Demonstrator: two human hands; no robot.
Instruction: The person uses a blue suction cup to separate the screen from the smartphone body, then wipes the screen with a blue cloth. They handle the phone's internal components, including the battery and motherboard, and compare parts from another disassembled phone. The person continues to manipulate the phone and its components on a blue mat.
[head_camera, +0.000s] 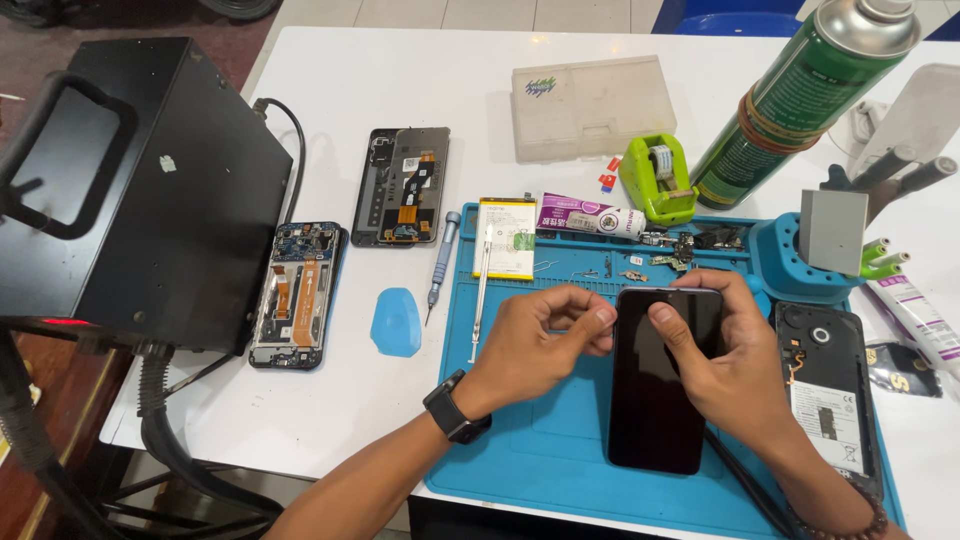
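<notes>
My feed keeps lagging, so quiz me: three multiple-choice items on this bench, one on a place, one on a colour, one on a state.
1. Where does the black phone lie?
A. on the blue mat
B. on the black box
C. on the bare white table

2. What colour is the tape dispenser?
A. red
B. lime green
C. grey

3. How do the hands stand at the phone?
A. both lifted clear of it
B. only the left touches it
C. both at its top end

Answers:
1 A, the blue mat shows around the phone.
2 B, its body is lime green.
3 C, the left hand and right hand meet at the top edge.
</notes>
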